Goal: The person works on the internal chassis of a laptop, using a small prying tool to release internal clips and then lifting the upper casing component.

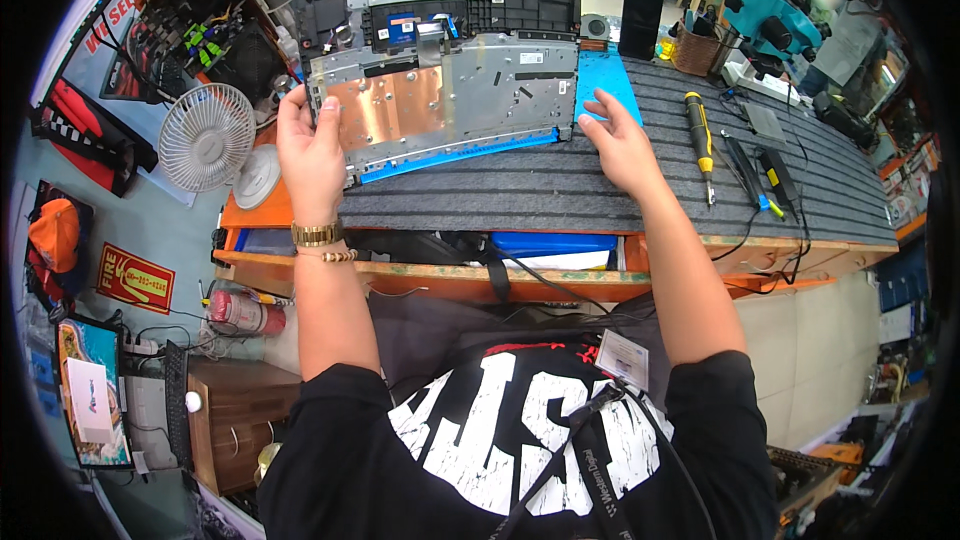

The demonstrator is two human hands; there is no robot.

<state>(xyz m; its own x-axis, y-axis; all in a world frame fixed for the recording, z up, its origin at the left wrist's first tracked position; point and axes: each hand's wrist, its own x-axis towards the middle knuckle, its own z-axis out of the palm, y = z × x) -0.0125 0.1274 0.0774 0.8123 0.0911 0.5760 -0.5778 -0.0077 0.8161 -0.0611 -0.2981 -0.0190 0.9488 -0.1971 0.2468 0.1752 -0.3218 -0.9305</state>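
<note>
My left hand (314, 145) grips the left edge of a laptop top case (500, 105), thumb on the side facing me. The case is tilted up over the workbench, its inner side toward me. It has a grey metal plate with a copper-coloured patch, a black plastic section along the top with a blue touchpad board and ribbon cable, and a bright blue strip along the lower edge. My right hand (622, 145) is open beside the right edge, fingers apart and holding nothing. A flat blue panel (612, 80) lies behind that hand.
A striped grey mat (480, 185) covers the bench. To the right lie a yellow-and-black screwdriver (698, 140), a dark slim tool (745, 165) and cables. A teal microscope (770, 10) stands far right, a white fan (207, 137) at left. An open drawer (440, 272) sits below the bench edge.
</note>
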